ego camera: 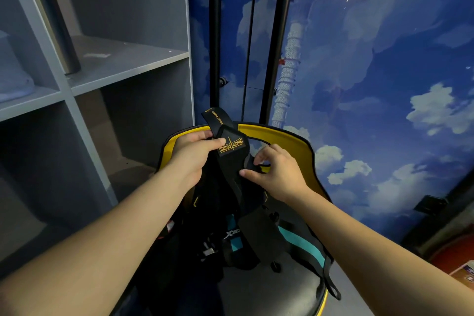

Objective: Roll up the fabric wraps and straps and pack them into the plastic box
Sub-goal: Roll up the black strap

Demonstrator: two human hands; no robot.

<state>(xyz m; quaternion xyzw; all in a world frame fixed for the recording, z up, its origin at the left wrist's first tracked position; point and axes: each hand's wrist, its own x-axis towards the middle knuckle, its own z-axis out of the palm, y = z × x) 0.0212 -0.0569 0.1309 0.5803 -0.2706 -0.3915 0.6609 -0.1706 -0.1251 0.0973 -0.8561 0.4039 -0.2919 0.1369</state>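
Nearest, low in the frame, I see a heap of black and teal fabric straps (256, 236) lying on a black round padded seat (272, 290); above it my right hand (278, 174) pinches a long black fabric wrap with a gold label (232, 147) at its middle; my left hand (196, 152) grips its upper end; grey shelving (123, 59) fills the upper left.

A black wrap (232, 147) with a yellow "SHARP SWORD" label is held up unrolled above a pile of straps (230, 233), black and teal, lying tangled below it.
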